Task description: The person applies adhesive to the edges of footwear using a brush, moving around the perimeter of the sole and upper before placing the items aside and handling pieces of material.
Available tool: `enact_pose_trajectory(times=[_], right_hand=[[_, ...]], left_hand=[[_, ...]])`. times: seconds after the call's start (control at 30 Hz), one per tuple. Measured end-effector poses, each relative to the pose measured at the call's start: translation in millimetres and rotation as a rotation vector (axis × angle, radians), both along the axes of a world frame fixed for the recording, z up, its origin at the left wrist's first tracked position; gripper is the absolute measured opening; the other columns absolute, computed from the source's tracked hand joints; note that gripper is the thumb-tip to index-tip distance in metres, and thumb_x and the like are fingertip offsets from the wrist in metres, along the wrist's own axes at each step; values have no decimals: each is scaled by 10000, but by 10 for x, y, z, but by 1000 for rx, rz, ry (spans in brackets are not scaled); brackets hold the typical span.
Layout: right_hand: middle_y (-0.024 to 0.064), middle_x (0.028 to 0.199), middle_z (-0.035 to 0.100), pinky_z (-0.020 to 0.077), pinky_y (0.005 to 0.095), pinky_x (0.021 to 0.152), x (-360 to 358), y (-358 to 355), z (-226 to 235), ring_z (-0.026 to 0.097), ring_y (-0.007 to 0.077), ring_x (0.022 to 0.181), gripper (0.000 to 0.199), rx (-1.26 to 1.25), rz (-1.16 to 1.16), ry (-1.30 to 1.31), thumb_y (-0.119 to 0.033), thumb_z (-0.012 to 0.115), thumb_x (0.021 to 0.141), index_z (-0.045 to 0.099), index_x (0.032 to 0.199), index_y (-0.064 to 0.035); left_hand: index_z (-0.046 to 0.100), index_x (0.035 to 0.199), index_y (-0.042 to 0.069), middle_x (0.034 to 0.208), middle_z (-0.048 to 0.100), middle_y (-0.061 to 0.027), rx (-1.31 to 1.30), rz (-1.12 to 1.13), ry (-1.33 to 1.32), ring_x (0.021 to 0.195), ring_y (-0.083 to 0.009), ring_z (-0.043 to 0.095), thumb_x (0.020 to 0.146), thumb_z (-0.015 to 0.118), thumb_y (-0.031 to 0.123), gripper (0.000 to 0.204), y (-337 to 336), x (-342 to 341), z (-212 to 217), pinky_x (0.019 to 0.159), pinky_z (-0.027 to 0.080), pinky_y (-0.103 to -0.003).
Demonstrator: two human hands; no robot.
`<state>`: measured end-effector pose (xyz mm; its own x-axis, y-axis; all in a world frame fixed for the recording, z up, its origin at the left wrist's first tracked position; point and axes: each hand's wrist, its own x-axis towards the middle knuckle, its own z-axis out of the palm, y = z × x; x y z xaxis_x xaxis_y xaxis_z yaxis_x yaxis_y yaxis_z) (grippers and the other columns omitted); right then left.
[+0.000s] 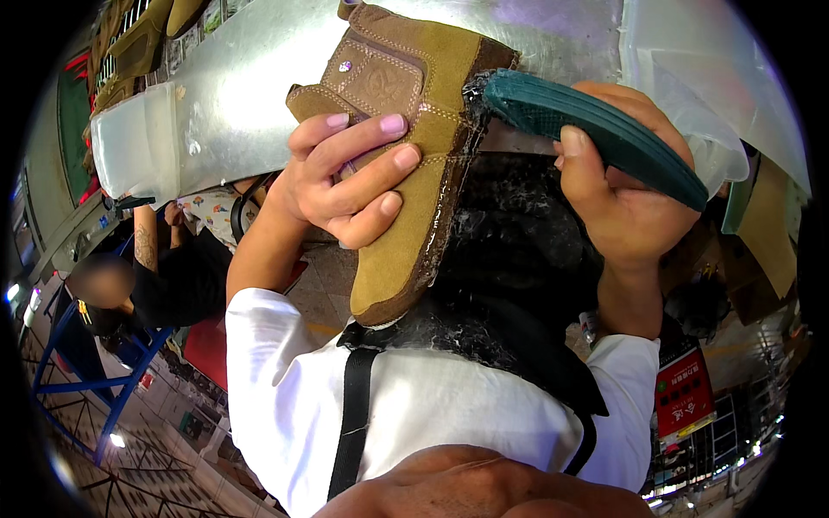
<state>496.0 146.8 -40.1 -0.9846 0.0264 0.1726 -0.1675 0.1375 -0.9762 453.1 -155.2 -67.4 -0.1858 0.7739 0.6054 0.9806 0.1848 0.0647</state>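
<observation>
In the head view, the left hand (pixel 350 177) sits in the middle of the frame, a little left of centre. Its fingers are curled closed around the side of a tan suede boot (pixel 406 164), with the fingertips pressed on the upper. The boot stands with its ankle part at the top centre of the frame and its toe pointing down to the centre. Its bottom edge, facing right, looks wet and shiny with glue.

The right hand (pixel 626 190) is in the upper right part of the frame. It is closed around a dark green rubber sole (pixel 596 129), with the thumb on the near side and the other fingers behind it. The sole runs from the top centre down to the right, and its upper left end touches the heel area of the boot.

Behind both things is a black glossy surface (pixel 518 259), spotted with glue. Both sleeves are white (pixel 276 380), and black straps go over them.

A curved silver metal sheet (pixel 242 78) fills the top of the frame. In the upper left corner more tan boots (pixel 129 52) are hanging. At the left edge another person in dark clothes (pixel 173 285) sits near a blue metal frame (pixel 95 380). A red sign (pixel 684 393) is at the lower right.
</observation>
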Motion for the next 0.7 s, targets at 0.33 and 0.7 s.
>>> enact_pose_trajectory(times=[0.33,0.7], right_hand=[[233,1144,685,606,314,789,96,16,-230,719,209,872,256,-96,-5,106,94,653,922,642,1173,140],[302,1105,659,606,343,671,539,6,-367,713,236,741,320,-387,367,156,-37,673,926,598,1200,110]], left_hand=[[447,1228,119,1240,692,-139,-36,41,-51,1063,-363,682,907,601,108,356,-11,58,51,1004,392,-496],[440,1197,131,1245,694,-112,-15,43,77,1055,-343,693,861,668,67,411,66,31,44,900,454,-447]])
